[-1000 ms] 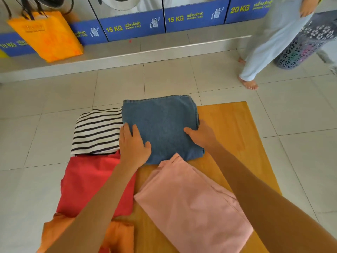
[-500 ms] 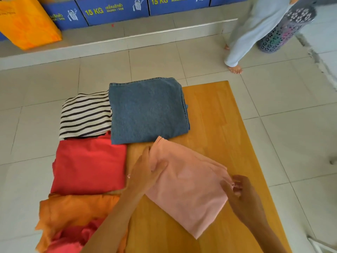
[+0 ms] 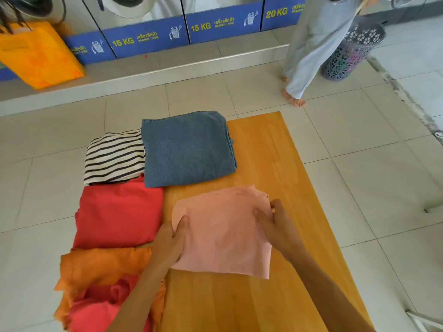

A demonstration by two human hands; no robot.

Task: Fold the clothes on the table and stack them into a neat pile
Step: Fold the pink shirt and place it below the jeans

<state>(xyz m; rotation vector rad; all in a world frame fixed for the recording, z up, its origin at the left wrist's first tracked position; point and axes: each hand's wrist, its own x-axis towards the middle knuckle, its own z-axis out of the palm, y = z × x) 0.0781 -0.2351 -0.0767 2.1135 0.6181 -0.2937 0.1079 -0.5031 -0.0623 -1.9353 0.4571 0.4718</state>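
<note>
A pink cloth (image 3: 223, 231) lies folded into a rough square in the middle of the wooden table (image 3: 275, 164). My left hand (image 3: 171, 238) pinches its left edge and my right hand (image 3: 275, 224) grips its right edge near the top corner. Folded blue denim (image 3: 187, 149) lies just beyond it at the table's far end. Along the table's left side lie a folded striped shirt (image 3: 115, 156), a folded red garment (image 3: 117, 214), an orange garment (image 3: 100, 267) and a crumpled red one (image 3: 103, 305).
A person in pale trousers (image 3: 309, 49) stands barefoot on the tiled floor beyond the table, beside a perforated laundry basket (image 3: 352, 49). Washing machines with blue panels (image 3: 148, 37) line the far wall. An orange bag (image 3: 38, 56) sits on the ledge at left.
My hands left the blue denim and took the pink cloth. The cloth went from a long diagonal spread to a smaller square folded between both hands.
</note>
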